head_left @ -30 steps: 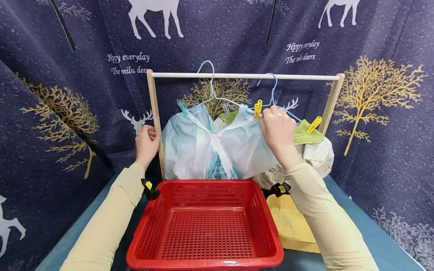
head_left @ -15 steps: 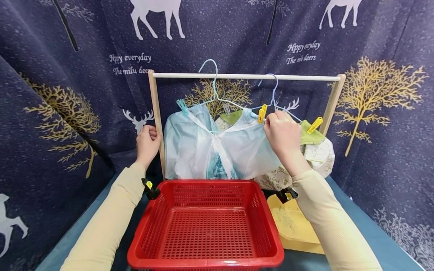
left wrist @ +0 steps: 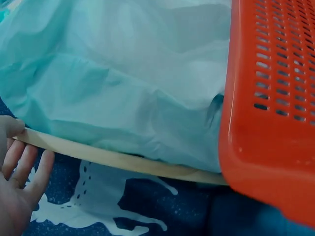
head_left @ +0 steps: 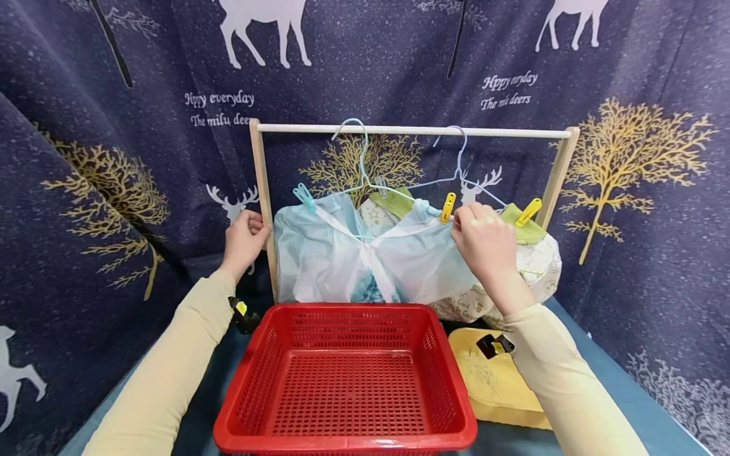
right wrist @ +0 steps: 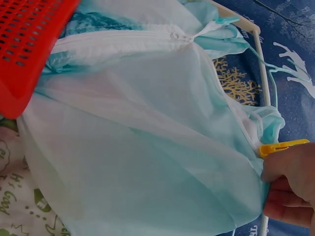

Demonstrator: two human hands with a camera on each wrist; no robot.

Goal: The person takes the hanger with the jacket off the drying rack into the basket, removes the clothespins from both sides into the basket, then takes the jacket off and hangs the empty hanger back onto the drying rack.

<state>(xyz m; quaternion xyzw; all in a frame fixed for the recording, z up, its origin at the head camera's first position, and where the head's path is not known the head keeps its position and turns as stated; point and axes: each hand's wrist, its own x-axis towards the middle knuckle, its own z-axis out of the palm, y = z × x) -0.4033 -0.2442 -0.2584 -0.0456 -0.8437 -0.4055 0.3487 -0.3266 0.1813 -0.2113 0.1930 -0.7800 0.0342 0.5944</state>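
Note:
A pale blue and white zip jacket (head_left: 319,253) hangs on a light blue hanger (head_left: 364,155), whose hook curves over the white rod (head_left: 399,130) of a drying rack. A teal clothespin (head_left: 305,196) sits at the jacket's left shoulder, a yellow clothespin (head_left: 447,208) at its right. Just beside the yellow one, my right hand (head_left: 487,250) pinches the right shoulder's cloth; the right wrist view shows thumb and fingers on that fabric (right wrist: 147,128). My left hand (head_left: 245,240) grips the rack's left wooden post (left wrist: 108,156), thumb on one side and fingers on the other.
A red basket (head_left: 348,442) stands in front of the rack. Behind and right, a green and white garment (head_left: 536,256) hangs on a bluish hanger (head_left: 459,158), with a yellow clothespin (head_left: 529,211). A yellow tray (head_left: 496,392) lies right of the basket.
The jacket's hanger has come down, its hook dropping from above the rod onto it. My right hand has moved down and rightward with the jacket's shoulder. My left hand stays at the post.

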